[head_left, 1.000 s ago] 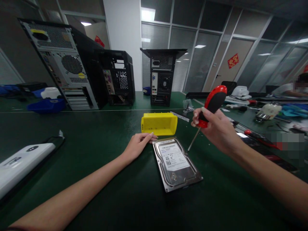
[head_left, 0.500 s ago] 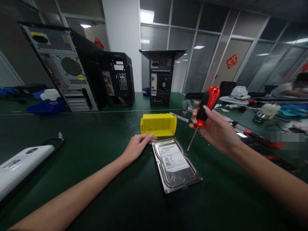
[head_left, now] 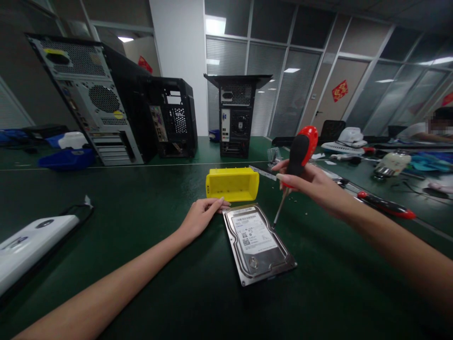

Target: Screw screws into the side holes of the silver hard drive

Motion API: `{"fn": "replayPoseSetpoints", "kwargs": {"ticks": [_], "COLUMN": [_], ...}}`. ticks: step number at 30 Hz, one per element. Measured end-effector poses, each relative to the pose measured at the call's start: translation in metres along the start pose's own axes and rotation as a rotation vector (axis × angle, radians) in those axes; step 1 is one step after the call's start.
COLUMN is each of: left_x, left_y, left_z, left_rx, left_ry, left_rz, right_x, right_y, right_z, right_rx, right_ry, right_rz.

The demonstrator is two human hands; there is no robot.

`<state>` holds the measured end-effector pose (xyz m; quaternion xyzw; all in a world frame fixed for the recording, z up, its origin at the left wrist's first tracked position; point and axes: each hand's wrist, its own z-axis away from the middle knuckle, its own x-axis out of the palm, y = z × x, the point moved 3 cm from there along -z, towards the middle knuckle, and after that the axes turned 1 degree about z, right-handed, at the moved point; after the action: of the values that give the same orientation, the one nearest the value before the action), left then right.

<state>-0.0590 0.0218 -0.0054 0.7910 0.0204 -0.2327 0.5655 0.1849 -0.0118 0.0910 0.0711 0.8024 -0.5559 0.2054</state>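
Silver and label-side up, the hard drive [head_left: 260, 243] lies flat on the dark green desk [head_left: 170, 297], well short of the far edge, its long sides slanting a little leftward as they run away from the wearer. The right hand [head_left: 309, 182] grips a red-and-black screwdriver [head_left: 299, 153], fingers wrapped round the handle, and the tip meets the drive's right long edge, just beside the white label. Whether the bit sits in a screw head is too small to tell. The left hand [head_left: 201, 215] lies on the desk with its fingers loosely extended, unclenched, the fingertips appearing to touch the drive's far left corner.

The screwdriver leans, its handle tipping away to the right of the tip. To work well at this spot, I would judge, the shaft should stand square to the drive's cover, with firm downward pressure so the bit does not ride out and scratch the metal or label. Since the left fingers only brace one corner, a fuller hold along the left long edge would better resist twisting. Slow, even wrist turns seem best.

Just beyond the drive's far end is a yellow parts bin [head_left: 231, 181], its mouth facing the wearer, with small dark bits inside. Toward the right side of the desk lies another red-and-black handled tool [head_left: 385, 205], well apart from the drive.
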Motion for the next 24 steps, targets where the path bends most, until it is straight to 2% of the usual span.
{"fn": "replayPoseSetpoints", "kwargs": {"ticks": [6, 11, 18, 24], "left_x": [-0.0001, 0.0, -0.0003, -0.0004], "left_y": [-0.0001, -0.002, -0.0016, -0.0029], "left_z": [0.0, -0.0012, -0.0008, -0.001], "left_rx": [0.002, 0.012, 0.008, 0.006], "left_ry": [-0.001, -0.003, 0.003, -0.001], "left_rz": [-0.003, -0.002, -0.004, -0.006], "right_x": [-0.0053, -0.0074, -0.0071, -0.0098], "right_y": [-0.0048, -0.0078, -0.0039, 0.0012], "right_z": [-0.0012, -0.0001, -0.0009, -0.0032], "right_rx": [-0.02, 0.031, 0.039, 0.083], "right_ry": [-0.041, -0.003, -0.022, 0.036], "right_rz": [0.135, 0.022, -0.12, -0.09]}}
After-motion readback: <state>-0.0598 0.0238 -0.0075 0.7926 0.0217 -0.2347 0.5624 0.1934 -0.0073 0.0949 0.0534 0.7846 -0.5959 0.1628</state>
